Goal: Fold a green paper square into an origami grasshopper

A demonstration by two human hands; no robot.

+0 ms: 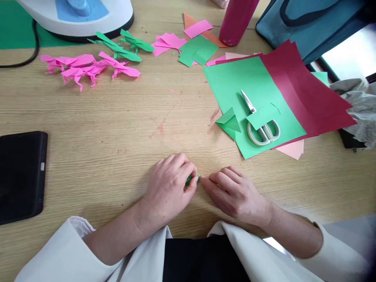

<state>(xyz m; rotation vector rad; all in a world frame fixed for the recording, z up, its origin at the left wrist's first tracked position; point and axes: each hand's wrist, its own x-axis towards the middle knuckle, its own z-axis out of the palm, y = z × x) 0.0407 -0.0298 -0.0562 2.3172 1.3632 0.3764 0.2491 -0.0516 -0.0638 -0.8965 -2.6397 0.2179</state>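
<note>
Close to the table's front edge, my left hand is closed around a small piece of folded green paper, mostly hidden by the fingers. A narrow green tip pokes out toward my right hand, whose thumb and forefinger are pinched together at that tip. Up and to the right, white-handled scissors lie on a green paper sheet, with a green paper strip across them. A folded green paper triangle rests at the sheet's left edge.
Folded pink paper figures and green ones stand at the back left, before a white and blue appliance. Paper scraps, a magenta bottle, dark red sheets and a blue bag lie behind. A black device sits left.
</note>
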